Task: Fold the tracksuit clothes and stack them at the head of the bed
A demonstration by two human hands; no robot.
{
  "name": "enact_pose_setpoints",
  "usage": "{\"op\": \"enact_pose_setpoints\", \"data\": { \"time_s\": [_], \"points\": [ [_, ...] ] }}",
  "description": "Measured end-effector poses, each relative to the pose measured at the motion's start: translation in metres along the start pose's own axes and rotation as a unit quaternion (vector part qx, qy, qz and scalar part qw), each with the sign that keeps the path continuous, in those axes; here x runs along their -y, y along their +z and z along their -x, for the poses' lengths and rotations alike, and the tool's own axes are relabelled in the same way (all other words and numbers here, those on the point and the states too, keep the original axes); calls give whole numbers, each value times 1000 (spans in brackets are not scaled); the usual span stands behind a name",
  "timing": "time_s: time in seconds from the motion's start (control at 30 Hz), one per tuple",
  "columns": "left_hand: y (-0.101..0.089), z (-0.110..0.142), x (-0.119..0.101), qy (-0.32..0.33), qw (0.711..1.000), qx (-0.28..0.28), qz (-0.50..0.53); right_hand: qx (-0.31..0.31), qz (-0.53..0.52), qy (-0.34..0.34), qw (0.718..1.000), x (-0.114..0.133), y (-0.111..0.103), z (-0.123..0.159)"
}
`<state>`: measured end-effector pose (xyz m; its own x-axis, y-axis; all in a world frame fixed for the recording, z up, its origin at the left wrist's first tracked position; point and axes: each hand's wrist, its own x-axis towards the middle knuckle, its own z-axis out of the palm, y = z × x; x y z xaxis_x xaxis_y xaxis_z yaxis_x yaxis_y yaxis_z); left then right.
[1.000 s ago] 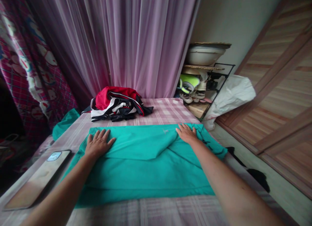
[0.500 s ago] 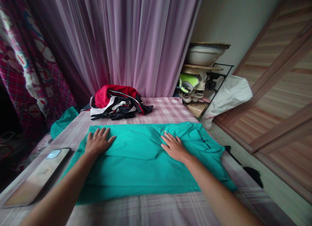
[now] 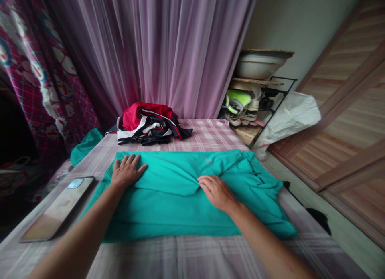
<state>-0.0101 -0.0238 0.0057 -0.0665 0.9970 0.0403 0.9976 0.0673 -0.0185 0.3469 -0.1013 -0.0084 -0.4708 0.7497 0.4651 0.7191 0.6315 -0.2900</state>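
A teal garment (image 3: 168, 211) lies folded over on the checked cloth, with creases across its middle and bunched folds at its right end. A small pale logo shows on its upper part. My left hand (image 3: 128, 170) rests flat on the upper left of the garment, fingers spread. Further right, my right hand (image 3: 217, 192) has its fingertips drawn together, pinching the fabric near the middle, where wrinkles run towards the fingers.
A phone (image 3: 60, 211) lies face down at left. Red, black and white clothing (image 3: 150, 124) is heaped behind the garment, on the pink checked cloth (image 3: 210, 136). Beyond stand a purple curtain (image 3: 168, 50), a rack with a basin (image 3: 261, 65), and wooden doors (image 3: 345, 118).
My right hand has gone from lying flat with spread fingers to pinching the fabric, slightly nearer to me. My left hand stays flat on the garment. The whole view has shifted slightly.
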Motion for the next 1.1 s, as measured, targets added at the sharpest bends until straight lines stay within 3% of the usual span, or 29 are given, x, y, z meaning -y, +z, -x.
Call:
{"op": "enact_pose_setpoints", "data": {
  "time_s": [0.2, 0.3, 0.37, 0.43, 0.53, 0.67, 0.77, 0.87, 0.93, 1.0, 1.1],
  "points": [
    [1, -1, 0, 1, 1000, 0, -3, 39, -81, 66, 994, 1, -12, -19],
    [2, -1, 0, -1, 1000, -2, -3, 51, -43, 86, 994, -6, -13, -46],
    [2, -1, 0, -4, 1000, -4, -4, 95, 19, 94, 991, -19, -11, -59],
    [2, 0, -1, -5, 1000, -3, -4, 158, 102, 162, 969, -40, -7, -62],
    [1, 1, -1, -2, 1000, 6, -3, 213, 189, 317, 905, -78, -2, -52],
    [2, 1, 0, 1, 1000, 10, 2, 234, 208, 346, 885, -103, -5, -49],
    [3, 1, -1, -2, 1000, 9, 7, 214, 196, 354, 889, -86, -13, -69],
    [4, 0, -1, 0, 1000, 4, 10, 91, 191, 300, 930, -49, -12, -90],
    [4, 1, 0, 1, 1000, 0, 10, 50, 180, 248, 951, -25, -1, -94],
    [3, 1, -1, 0, 1000, 0, 9, 102, 160, 208, 960, -5, 14, -88],
    [1, 2, -2, -5, 1000, 3, 10, 210, 134, 187, 950, 8, 33, -75]
  ]
}}
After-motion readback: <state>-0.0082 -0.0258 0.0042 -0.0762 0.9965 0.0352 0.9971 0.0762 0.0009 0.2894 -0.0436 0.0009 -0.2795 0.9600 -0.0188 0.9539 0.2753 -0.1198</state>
